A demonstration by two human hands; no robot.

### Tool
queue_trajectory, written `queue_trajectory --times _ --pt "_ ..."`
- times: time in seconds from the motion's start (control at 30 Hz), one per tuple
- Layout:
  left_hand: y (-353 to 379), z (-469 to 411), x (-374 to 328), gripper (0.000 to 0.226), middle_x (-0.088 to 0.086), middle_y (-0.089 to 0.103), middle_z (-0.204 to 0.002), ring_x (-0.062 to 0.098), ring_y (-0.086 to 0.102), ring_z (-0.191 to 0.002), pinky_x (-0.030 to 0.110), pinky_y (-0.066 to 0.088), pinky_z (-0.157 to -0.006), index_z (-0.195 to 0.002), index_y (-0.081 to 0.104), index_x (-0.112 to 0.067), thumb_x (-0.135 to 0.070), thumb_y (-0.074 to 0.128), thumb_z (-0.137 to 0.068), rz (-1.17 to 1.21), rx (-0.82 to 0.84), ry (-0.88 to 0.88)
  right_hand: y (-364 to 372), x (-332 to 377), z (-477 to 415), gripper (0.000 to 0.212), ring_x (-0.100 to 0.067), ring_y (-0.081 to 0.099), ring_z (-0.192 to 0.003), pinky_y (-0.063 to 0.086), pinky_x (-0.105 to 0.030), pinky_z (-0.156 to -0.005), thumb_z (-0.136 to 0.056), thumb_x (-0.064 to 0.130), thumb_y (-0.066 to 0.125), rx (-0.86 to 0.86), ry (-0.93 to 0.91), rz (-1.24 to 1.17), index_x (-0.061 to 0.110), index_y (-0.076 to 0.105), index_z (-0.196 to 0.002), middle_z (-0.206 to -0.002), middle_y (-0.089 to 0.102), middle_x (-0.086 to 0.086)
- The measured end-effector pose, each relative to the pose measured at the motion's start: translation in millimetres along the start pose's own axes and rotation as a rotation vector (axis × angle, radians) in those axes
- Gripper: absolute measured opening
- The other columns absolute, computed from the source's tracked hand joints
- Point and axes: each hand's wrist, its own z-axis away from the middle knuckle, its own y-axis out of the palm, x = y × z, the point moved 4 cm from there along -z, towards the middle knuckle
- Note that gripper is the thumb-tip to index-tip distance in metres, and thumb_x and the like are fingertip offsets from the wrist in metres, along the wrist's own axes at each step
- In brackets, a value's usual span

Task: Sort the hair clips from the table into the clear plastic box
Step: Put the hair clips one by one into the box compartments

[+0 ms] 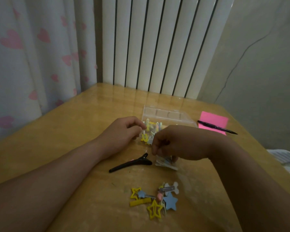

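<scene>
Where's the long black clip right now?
In the head view the black clip lies flat on the table, just nearer the person than the left hand, left of the right hand.

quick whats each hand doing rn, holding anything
left hand: pinches a small white clip at the edge of the clear plastic box
right hand: fingers curled, grips a clear packet

Heart-print curtain point(32, 56), white radiator point(157, 39), possibly cracked wall point(266, 56).

The wooden table point(107, 104) bears a clear plastic box point(167, 113), pink notepad point(213, 119), black duckbill clip point(131, 163) and scattered coloured hair clips point(157, 198).
</scene>
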Motion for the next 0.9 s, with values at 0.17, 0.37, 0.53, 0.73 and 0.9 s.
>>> queue_trajectory --times 0.17,0.37,0.53,0.73,0.9 --pt "0.1 0.3 -0.1 0.02 -0.005 0.068 -0.079 0.003 0.061 -0.072 0.019 0.047 -0.071 -0.101 0.079 -0.026 -0.015 0.063 -0.101 0.003 0.0 -0.002 1.3 -0.3 -4.7 0.017 -0.004 0.066 -0.091 0.055 -0.025 -0.085 -0.1 0.019 0.065 -0.079 -0.002 -0.022 0.03 0.075 -0.108 -0.1 0.071 0.012" --pt "-0.1 0.7 -0.4 0.02 -0.003 0.071 -0.083 0.006 0.063 -0.077 0.028 0.05 -0.076 -0.101 0.079 -0.027 -0.014 0.063 -0.1 -0.007 -0.006 0.005 7.1 6.6 -5.9 0.027 -0.005 0.067 -0.091 0.058 -0.028 -0.083 -0.099 0.01 0.063 -0.023 0.031 0.102 0.028 0.074 -0.117 -0.103 0.07 0.013" --pt "-0.7 2.1 -1.1 0.02 -0.002 0.07 -0.085 0.005 0.063 -0.078 0.028 0.05 -0.077 -0.102 0.079 -0.028 -0.016 0.062 -0.101 -0.015 0.002 -0.003 -0.4 6.7 0.8 0.021 -0.006 0.063 -0.091 0.054 -0.026 -0.08 -0.1 0.024 0.066 -0.044 0.058 0.218 0.027 0.072 -0.12 -0.107 0.067 0.013" --pt "-0.5 2.4 -2.2 0.021 -0.006 0.069 -0.081 -0.001 0.061 -0.073 0.014 0.047 -0.068 -0.103 0.079 -0.026 -0.015 0.062 -0.101 -0.019 0.001 -0.003 14.0 12.6 -2.9 0.029 -0.015 0.064 -0.097 0.057 -0.034 -0.084 -0.097 0.024 0.069 0.079 0.088 0.327 0.026 0.068 -0.126 -0.108 0.065 0.007" --pt "0.4 2.2 -2.4 0.02 -0.001 0.07 -0.084 0.002 0.062 -0.075 0.02 0.048 -0.072 -0.103 0.079 -0.027 -0.016 0.062 -0.101 -0.021 -0.003 -0.021 -25.3 -8.0 10.1 0.014 -0.003 0.066 -0.079 0.05 -0.023 -0.072 -0.096 0.03 0.073 -0.204 0.014 -0.006 0.03 0.069 -0.109 -0.094 0.07 0.008"
